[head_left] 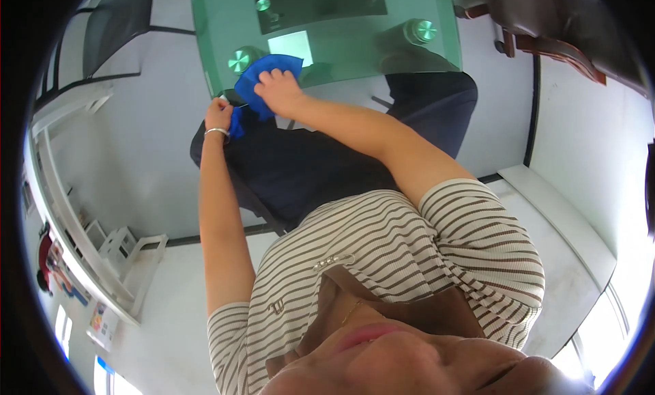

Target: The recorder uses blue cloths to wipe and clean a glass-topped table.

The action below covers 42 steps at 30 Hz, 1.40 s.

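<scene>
A blue cloth (pixel 286 62) lies over the near left edge of a glass table (pixel 348 73), partly on the glass and partly hanging below it. My right hand (pixel 279 92) rests on the cloth with bent fingers, perhaps gripping a fold. Just left of it, at the table's corner, my left hand (pixel 218 114) wears a bracelet and has its fingers closed around a small whitish piece (pixel 223 99). More blue cloth (pixel 236 122) hangs beside that hand; whether the two blue parts are one cloth is hidden.
Round metal discs (pixel 239 61) show at the glass table's supports. A brown leather chair (pixel 542 11) stands at the far right, a dark chair (pixel 117 29) at the upper left. My lap in dark trousers (pixel 317 164) is close beneath the table edge. A white railing (pixel 56 164) runs along the left.
</scene>
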Tool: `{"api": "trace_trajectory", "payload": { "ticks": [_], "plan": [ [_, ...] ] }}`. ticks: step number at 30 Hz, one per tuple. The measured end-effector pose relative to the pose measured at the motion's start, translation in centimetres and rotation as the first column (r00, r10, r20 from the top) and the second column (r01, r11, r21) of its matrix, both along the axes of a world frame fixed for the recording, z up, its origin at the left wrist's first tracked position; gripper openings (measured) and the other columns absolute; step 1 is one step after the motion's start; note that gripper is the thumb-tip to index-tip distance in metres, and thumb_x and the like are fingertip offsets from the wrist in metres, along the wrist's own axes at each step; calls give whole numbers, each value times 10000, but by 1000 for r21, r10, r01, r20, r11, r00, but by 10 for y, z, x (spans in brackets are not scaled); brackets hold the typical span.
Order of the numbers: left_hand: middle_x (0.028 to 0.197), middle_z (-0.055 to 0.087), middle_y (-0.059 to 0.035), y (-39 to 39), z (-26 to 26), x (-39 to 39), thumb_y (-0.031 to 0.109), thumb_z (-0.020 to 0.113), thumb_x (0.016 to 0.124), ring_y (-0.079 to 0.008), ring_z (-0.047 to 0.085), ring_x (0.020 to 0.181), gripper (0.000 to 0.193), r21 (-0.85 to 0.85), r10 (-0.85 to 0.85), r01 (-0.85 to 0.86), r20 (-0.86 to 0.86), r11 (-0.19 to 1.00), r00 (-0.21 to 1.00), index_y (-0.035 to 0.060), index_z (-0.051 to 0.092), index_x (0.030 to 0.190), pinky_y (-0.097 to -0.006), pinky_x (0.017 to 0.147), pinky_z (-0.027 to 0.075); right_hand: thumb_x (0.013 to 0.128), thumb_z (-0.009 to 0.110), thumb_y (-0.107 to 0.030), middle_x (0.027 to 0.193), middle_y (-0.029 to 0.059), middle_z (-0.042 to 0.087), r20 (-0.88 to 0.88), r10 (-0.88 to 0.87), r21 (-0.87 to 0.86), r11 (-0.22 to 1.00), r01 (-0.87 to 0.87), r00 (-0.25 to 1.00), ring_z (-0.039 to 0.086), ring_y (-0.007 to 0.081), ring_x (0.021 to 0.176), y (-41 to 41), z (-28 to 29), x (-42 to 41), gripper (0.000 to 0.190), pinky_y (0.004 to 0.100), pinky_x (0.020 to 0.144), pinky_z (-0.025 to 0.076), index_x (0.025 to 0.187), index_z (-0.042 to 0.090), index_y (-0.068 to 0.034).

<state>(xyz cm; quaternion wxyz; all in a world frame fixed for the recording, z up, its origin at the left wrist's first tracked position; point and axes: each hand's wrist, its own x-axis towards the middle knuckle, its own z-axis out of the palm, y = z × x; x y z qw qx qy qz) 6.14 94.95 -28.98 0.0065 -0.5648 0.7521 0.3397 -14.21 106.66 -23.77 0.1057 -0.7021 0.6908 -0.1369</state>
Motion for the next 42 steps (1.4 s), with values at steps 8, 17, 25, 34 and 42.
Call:
{"api": "trace_trajectory", "payload": {
  "ticks": [8, 17, 25, 34, 42],
  "plan": [
    [821, 592, -124, 9, 5, 14, 204, 603, 699, -310, 568, 819, 171, 7, 27, -27, 58, 1000, 998, 74, 528, 781, -395, 733, 448, 758, 503, -80, 963, 92, 532, -198, -583, 101, 788, 608, 788, 538, 276, 929, 126, 1, -221, 225, 392, 737, 477, 950, 570, -174],
    [894, 563, -128, 13, 20, -4, 224, 598, 693, -319, 550, 875, 181, -45, 36, -30, 130, 999, 991, 97, 525, 800, -396, 767, 447, 781, 481, -139, 878, 123, 552, -202, -526, 90, 830, 551, 826, 570, 283, 800, 35, -4, -157, 147, 398, 619, 480, 812, 611, -79],
    [734, 596, -139, 11, 2, -21, 199, 608, 689, -311, 576, 735, 174, -44, 15, -15, 21, 999, 1000, 51, 528, 733, -393, 692, 451, 746, 507, -167, 936, 80, 495, -38, -45, 69, 997, 48, 998, 498, 258, 864, -3, -7, 20, 172, 378, 657, 421, 882, 602, -123],
    [750, 588, -126, 9, -2, 16, 178, 596, 698, -302, 569, 734, 145, -30, 78, -77, 30, 997, 996, 56, 541, 752, -383, 694, 449, 772, 495, -93, 1012, 129, 524, -158, -693, 119, 694, 710, 703, 556, 270, 917, 94, -7, -240, 241, 372, 761, 482, 961, 602, -197],
    [778, 582, -129, 11, 2, 0, 176, 597, 696, -315, 562, 750, 142, -89, 51, -43, 92, 995, 994, 62, 530, 749, -391, 692, 446, 780, 505, -153, 911, 121, 522, -345, -713, 92, 621, 778, 610, 547, 240, 857, 81, -20, -208, 181, 373, 596, 474, 925, 571, -69]
  ]
}}
